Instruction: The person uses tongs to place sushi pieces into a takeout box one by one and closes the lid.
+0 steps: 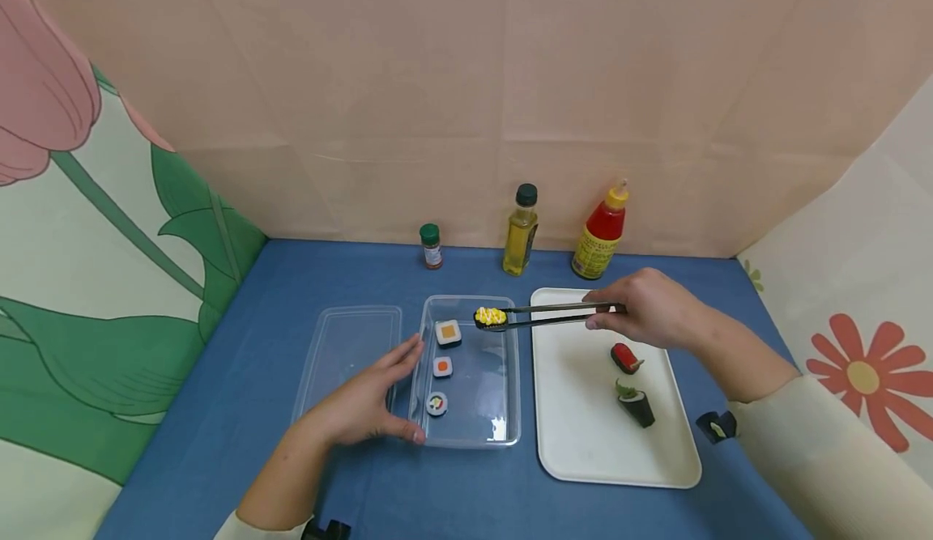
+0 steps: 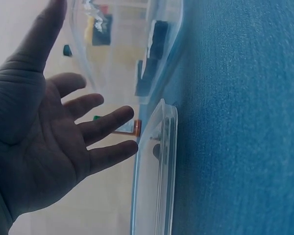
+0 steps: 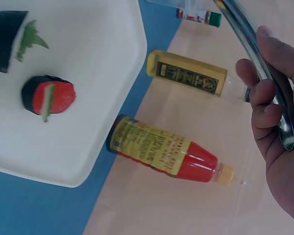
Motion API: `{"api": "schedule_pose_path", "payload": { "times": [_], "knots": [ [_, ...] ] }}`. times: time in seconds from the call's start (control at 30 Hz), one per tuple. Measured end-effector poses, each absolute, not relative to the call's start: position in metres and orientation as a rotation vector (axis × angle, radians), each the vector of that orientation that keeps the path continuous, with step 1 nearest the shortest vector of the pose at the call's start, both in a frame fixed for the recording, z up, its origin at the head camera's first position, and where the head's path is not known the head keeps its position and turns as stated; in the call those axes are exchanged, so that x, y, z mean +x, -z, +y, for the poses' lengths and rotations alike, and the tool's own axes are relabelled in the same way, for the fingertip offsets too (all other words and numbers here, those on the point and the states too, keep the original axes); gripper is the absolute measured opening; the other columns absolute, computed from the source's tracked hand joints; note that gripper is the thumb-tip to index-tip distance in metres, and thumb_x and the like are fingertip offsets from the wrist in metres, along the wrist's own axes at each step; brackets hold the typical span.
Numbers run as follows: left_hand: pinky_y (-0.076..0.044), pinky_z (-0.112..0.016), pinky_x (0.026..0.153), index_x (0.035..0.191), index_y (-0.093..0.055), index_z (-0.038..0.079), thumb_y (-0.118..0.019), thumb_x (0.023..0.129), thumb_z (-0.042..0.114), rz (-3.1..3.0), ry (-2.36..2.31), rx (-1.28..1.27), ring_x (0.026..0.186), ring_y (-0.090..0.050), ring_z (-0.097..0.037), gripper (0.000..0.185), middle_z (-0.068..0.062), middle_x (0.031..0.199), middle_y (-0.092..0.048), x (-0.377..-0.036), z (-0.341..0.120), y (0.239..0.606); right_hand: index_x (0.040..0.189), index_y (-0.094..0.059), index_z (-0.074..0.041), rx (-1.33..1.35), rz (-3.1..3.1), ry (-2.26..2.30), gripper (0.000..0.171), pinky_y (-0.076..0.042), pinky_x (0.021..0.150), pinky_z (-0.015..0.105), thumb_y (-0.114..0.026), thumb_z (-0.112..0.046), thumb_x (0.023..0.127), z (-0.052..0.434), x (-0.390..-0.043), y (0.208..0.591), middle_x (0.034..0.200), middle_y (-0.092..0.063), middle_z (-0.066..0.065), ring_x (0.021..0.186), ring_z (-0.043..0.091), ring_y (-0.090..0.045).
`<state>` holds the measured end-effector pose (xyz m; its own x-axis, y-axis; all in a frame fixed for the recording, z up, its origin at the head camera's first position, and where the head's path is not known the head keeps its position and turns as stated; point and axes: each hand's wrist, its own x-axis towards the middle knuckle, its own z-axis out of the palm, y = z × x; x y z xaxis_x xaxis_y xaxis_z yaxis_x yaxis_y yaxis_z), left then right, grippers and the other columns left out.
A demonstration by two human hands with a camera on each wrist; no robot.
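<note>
My right hand (image 1: 645, 309) grips a pair of dark metal tongs (image 1: 557, 308) near their bent end. Between the tong tips is a dark-wrapped sushi piece with a yellow topping (image 1: 491, 316), over the right part of a clear plastic container (image 1: 481, 378). Inside the container, a square roll with an orange-yellow centre (image 1: 448, 333), a smaller square roll with an orange centre (image 1: 442, 367) and a round roll (image 1: 436, 404) line the left side. Fingers spread, my left hand (image 1: 372, 402) is at the container's left wall; in the left wrist view its palm (image 2: 44, 142) holds nothing.
A white tray (image 1: 576, 410) to the right carries a red-topped sushi (image 1: 625, 358) and a dark cone roll (image 1: 636, 405). A clear lid (image 1: 350, 346) lies left of the container. Behind stand a small green-capped jar (image 1: 432, 247), an oil bottle (image 1: 520, 232) and a red sauce bottle (image 1: 601, 236).
</note>
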<state>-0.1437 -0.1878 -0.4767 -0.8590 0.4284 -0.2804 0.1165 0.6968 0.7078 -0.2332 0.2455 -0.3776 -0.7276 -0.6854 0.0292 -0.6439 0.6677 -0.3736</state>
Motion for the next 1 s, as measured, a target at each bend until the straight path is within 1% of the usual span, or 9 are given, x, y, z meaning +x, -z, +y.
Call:
{"api": "schedule_pose_path", "payload": {
  "times": [0.2,0.3,0.43,0.53,0.67,0.73,1.0],
  "knots": [
    [-0.033,-0.060,0.116,0.167,-0.023,0.022,-0.097,0.066,0.046,2.477,-1.002,0.425,0.158,-0.014,-0.032,0.127,0.011,0.173,-0.006,-0.143,-0.188,0.476,0.118,-0.080,-0.008,-1.118,2.721,0.522,0.035,-0.052,0.058,0.024,-0.084,-0.029,0.090,0.236,-0.246,0.368,0.080,-0.074,-0.011,0.060,0.001,-0.057],
    [-0.033,-0.060,0.116,0.167,-0.023,0.023,-0.097,0.066,0.047,2.479,-0.997,0.418,0.158,-0.014,-0.032,0.127,0.011,0.173,-0.006,-0.143,-0.187,0.476,0.118,-0.080,-0.009,-1.110,2.706,0.484,0.037,-0.054,0.061,0.024,-0.084,-0.031,0.089,0.231,-0.251,0.364,0.083,-0.075,-0.010,0.064,0.002,-0.062],
    [-0.033,-0.060,0.116,0.167,-0.024,0.024,-0.097,0.066,0.047,2.477,-0.995,0.399,0.158,-0.015,-0.033,0.127,0.011,0.173,-0.008,-0.144,-0.186,0.476,0.121,-0.080,-0.011,-1.100,2.708,0.416,0.038,-0.056,0.067,0.025,-0.084,-0.032,0.089,0.224,-0.256,0.359,0.088,-0.077,-0.010,0.074,0.004,-0.067],
    [-0.033,-0.060,0.116,0.167,-0.024,0.024,-0.097,0.066,0.047,2.472,-0.992,0.395,0.158,-0.015,-0.032,0.127,0.012,0.173,-0.007,-0.144,-0.185,0.476,0.122,-0.079,-0.013,-1.076,2.695,0.383,0.038,-0.055,0.068,0.026,-0.084,-0.032,0.089,0.218,-0.259,0.354,0.089,-0.077,-0.010,0.077,0.005,-0.069],
    [-0.033,-0.060,0.116,0.167,-0.023,0.024,-0.097,0.066,0.047,2.469,-0.987,0.396,0.158,-0.014,-0.032,0.127,0.011,0.173,-0.007,-0.143,-0.186,0.475,0.121,-0.080,-0.013,-1.066,2.666,0.362,0.036,-0.056,0.067,0.027,-0.085,-0.028,0.089,0.209,-0.262,0.348,0.091,-0.077,-0.009,0.076,0.006,-0.069],
    [-0.033,-0.060,0.116,0.167,-0.023,0.024,-0.097,0.066,0.047,2.470,-0.986,0.392,0.158,-0.014,-0.032,0.127,0.011,0.173,-0.007,-0.143,-0.186,0.475,0.120,-0.080,-0.013,-1.072,2.660,0.349,0.035,-0.057,0.069,0.028,-0.085,-0.027,0.089,0.203,-0.264,0.346,0.093,-0.078,-0.009,0.078,0.007,-0.070],
    [-0.032,-0.059,0.117,0.167,-0.024,0.023,-0.098,0.066,0.046,2.483,-0.992,0.401,0.158,-0.014,-0.031,0.127,0.011,0.173,-0.007,-0.142,-0.186,0.474,0.121,-0.080,-0.013,-1.089,2.640,0.284,0.036,-0.060,0.076,0.032,-0.087,-0.026,0.088,0.186,-0.269,0.340,0.105,-0.079,-0.001,0.088,0.015,-0.076]
  ]
}}
